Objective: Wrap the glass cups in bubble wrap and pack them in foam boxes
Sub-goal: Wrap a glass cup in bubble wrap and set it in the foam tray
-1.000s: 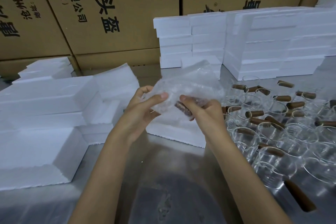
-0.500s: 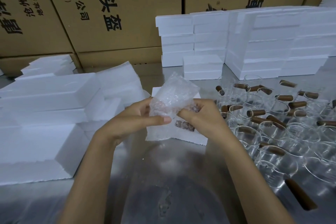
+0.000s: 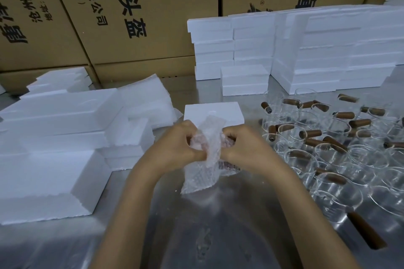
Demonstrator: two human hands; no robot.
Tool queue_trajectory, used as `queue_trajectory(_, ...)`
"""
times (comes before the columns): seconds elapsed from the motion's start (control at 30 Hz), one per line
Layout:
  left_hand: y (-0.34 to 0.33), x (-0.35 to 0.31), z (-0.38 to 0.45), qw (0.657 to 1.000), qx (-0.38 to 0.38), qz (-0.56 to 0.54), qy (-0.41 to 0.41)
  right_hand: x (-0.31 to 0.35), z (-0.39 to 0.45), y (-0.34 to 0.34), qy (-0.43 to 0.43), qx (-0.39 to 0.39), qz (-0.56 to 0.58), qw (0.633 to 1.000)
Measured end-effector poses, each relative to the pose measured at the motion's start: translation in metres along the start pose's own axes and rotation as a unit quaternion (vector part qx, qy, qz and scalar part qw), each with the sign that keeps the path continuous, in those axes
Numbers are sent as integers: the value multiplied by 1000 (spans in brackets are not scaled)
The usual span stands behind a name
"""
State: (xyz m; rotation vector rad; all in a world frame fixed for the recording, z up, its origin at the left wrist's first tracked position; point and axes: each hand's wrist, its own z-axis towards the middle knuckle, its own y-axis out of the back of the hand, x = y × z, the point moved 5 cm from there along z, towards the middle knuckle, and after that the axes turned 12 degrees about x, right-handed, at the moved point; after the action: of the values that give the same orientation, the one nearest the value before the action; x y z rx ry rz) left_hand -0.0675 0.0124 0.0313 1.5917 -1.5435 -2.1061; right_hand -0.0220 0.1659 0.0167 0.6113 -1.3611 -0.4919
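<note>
Lowered since earlier: clear crumpled bubble wrap (image 3: 202, 170), bundled tighter.
Left hand (image 3: 175, 148), right hand (image 3: 244, 148); fingers of both clenched round it.

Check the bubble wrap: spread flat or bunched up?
Bunched. The bubble wrap is crumpled around a cup, gripped by the left hand and right hand, loose end hanging.

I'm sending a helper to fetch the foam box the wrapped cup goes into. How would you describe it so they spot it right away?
On the steel table, look just beyond the two hands, the left hand and the right hand, gripping bubble wrap. A single white foam box lies flat there, left of the glass cups. Unlike the other foam, it lies alone, not stacked.
</note>
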Motion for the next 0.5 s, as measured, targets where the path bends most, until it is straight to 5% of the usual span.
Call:
queue_trajectory(0.2, -9, 3, 8, 994, -22, 97, 34, 4, -2, 2, 30, 54, 119, 991)
queue_trajectory(0.37, -3, 13, 8, 995, 7, 76, 59, 4, -1, -11, 33, 31, -14, 999)
queue_trajectory(0.5, 7, 20, -6, 990, 91, -86, 71, 7, 1, -22, 18, 10, -139, 990)
